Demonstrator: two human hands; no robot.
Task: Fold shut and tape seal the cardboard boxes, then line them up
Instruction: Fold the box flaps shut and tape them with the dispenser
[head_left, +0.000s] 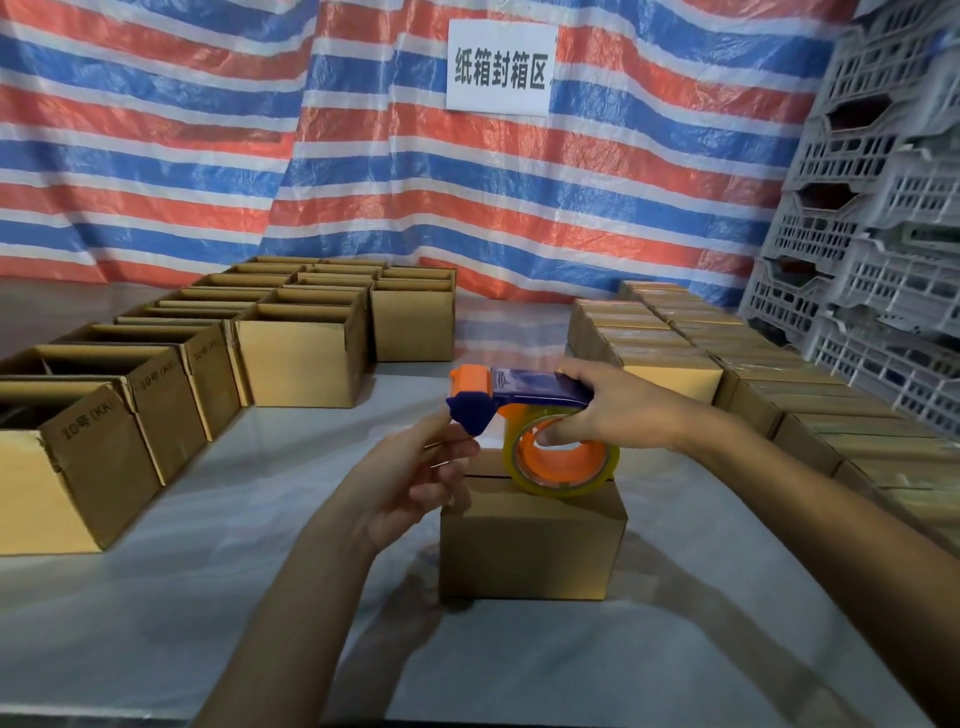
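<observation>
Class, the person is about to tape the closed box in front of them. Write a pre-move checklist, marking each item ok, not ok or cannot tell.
1. Small brown cardboard box flaps folded shut: ok.
2. Right hand grips orange and blue tape dispenser: ok.
3. Clear tape roll holds tape: ok.
4. Left hand pinches the tape's free end: cannot tell.
5. Dispenser nose set down on the box's seam: not ok, held above.
</observation>
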